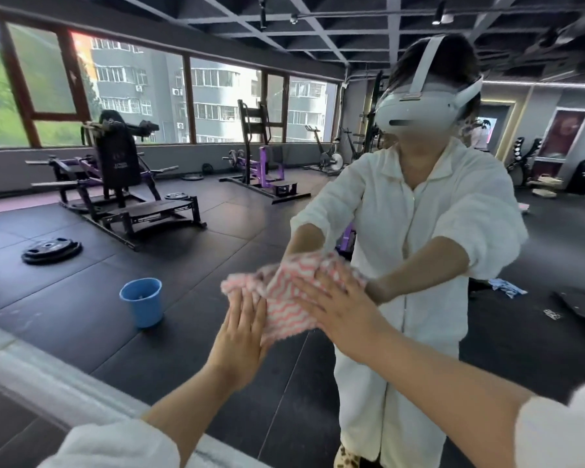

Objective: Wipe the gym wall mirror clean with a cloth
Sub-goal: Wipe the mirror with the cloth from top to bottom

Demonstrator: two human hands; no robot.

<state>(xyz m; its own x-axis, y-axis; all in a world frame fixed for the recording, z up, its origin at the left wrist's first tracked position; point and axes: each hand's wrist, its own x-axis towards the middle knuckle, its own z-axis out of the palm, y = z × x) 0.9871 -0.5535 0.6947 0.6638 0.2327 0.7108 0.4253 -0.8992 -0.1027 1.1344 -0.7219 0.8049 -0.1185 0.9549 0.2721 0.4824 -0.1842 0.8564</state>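
The wall mirror (183, 298) fills almost the whole view and reflects the gym and a person in a white jacket with a white headset. A pink and white striped cloth (286, 298) is pressed flat against the glass at centre. My left hand (242, 336) lies flat with fingers together on the cloth's lower left part. My right hand (335, 298) lies flat with fingers spread on its right part. Both arms stretch forward, white sleeves pushed up. The reflected hands meet the cloth from behind.
The mirror's pale lower frame (48, 376) runs diagonally across the bottom left. Reflected in the glass are a blue bucket (142, 300) on the black floor mats, weight plates (51, 249), purple and black weight machines (115, 184), and large windows.
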